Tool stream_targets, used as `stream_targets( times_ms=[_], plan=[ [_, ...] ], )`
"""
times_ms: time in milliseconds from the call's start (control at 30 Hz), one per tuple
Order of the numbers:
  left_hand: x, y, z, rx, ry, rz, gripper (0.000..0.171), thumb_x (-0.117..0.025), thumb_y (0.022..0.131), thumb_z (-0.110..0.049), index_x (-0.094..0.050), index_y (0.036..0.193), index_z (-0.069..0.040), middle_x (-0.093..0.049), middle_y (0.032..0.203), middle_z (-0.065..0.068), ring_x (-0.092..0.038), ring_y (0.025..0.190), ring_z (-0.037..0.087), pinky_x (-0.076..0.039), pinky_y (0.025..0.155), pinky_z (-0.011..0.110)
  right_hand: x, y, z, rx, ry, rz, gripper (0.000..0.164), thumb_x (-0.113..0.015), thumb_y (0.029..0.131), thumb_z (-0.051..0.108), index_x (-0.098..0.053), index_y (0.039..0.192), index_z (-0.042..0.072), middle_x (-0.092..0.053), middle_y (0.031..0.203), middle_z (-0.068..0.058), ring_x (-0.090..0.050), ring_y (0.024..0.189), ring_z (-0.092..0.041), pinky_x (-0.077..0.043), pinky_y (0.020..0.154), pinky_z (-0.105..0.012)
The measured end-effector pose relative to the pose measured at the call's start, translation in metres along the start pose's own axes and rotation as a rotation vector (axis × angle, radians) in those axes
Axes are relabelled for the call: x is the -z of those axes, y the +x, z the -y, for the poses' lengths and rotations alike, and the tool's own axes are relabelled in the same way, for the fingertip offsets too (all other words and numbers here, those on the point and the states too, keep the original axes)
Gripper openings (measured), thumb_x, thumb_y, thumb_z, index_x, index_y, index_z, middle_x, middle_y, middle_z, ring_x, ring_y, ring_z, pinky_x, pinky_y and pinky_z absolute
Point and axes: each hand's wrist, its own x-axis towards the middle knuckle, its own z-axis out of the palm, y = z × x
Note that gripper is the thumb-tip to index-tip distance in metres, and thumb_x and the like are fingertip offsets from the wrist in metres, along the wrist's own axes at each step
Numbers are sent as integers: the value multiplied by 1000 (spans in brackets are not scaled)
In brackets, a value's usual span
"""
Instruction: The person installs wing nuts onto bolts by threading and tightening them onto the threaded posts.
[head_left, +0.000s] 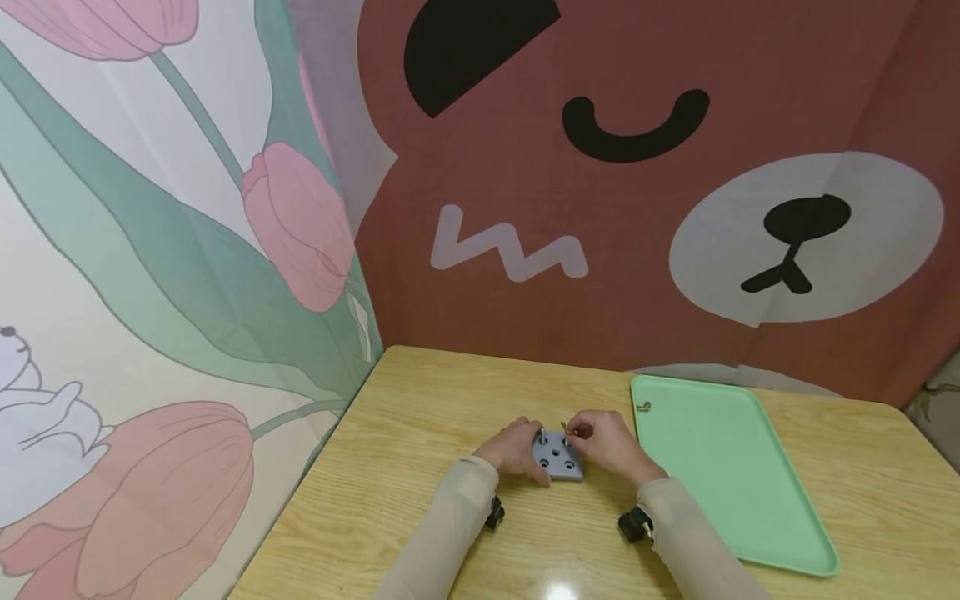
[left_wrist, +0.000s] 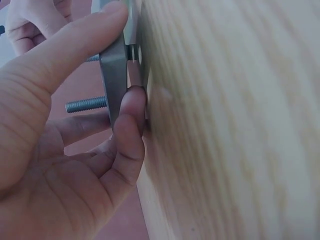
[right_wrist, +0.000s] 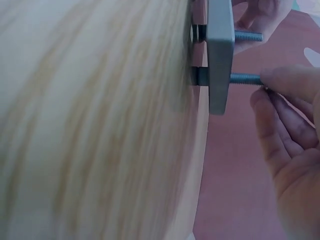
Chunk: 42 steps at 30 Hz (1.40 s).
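Taking my metal plate as the middle of the dial, the curtain with the printed bear (head_left: 645,192) filled everything around 12 and 1 o'clock, and the tulip curtain (head_left: 168,275) covered 9 to 11. The wooden table (head_left: 375,450) spread under my work, its back edge at 12. Toward 3 o'clock lay the pale green tray (head_left: 742,475), flat on the wood just beyond my right hand. My beige sleeves (head_left: 450,521) reached in from about 7 and 5 o'clock.

My left hand (head_left: 513,450) had the plate gripped from 9 o'clock, thumb over its upper face and fingertips tucked beneath its edge. My right hand (head_left: 609,442) came in from 3 o'clock, thumb and fingers pinched on something small.

The grey metal plate (head_left: 557,472) sat between my hands, raised above the wood with bolt heads beneath it. A hole showed at its centre, two more near 8 and 4 o'clock. Black devices (head_left: 635,524) rode on my wrists, at 8 and 4.

Two threaded bolts stood up through the plate: the left bolt (left_wrist: 86,104) near 11 o'clock, the right bolt (right_wrist: 245,78) near 1. At the latter's tip I pinched a small brass piece (head_left: 564,427); whether it was threaded on, I couldn't tell. Another brass-coloured piece (head_left: 643,407) lay at 2 o'clock, in the tray's near-left corner as the tray ran away from me.
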Motion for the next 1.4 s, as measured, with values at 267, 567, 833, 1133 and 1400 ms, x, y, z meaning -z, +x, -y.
stream_targets(
  times_ms=[267, 567, 833, 1133, 1400],
  plan=[
    [2, -1, 1, -3, -8, 1, 85, -87, 66, -39, -48, 137, -14, -49, 109, -2, -48, 84, 10, -42, 75, 28, 2, 0, 0, 49, -43, -3, 12, -66, 87, 4, -72, 91, 13, -66, 90, 4, -59, 79, -9, -49, 69, -30],
    [0, 0, 1, 0, -15, 0, 84, -88, 64, -38, -49, 135, -14, -49, 109, -2, -48, 85, 10, -42, 76, 28, 0, 2, 3, 17, -2, 24, 8, -65, 87, 6, -68, 85, 13, -62, 116, -6, -62, 92, -21, -50, 76, -36],
    [0, -1, 2, -3, -12, -2, 86, -88, 64, -38, -48, 137, -13, -49, 110, -2, -48, 85, 10, -42, 77, 28, 1, 1, 5, 14, -17, 22, 3, -70, 87, 14, -67, 88, 13, -56, 79, 10, -52, 69, -9, -45, 62, -28],
    [0, 1, 3, -1, -4, 0, 87, -87, 65, -39, -47, 137, -13, -49, 112, -1, -48, 86, 10, -42, 77, 28, -2, 2, 7, -10, -26, 2, 10, -72, 84, 12, -66, 82, 20, -57, 76, 11, -51, 66, -8, -44, 59, -27],
    [-3, 3, 4, 5, -11, -2, 88, -88, 64, -39, -47, 137, -14, -49, 112, -2, -49, 87, 10, -43, 78, 29, -2, 4, 9, -61, -3, 36, 12, -70, 85, 9, -66, 96, 13, -62, 84, 8, -56, 76, -8, -47, 68, -31]
  ],
)
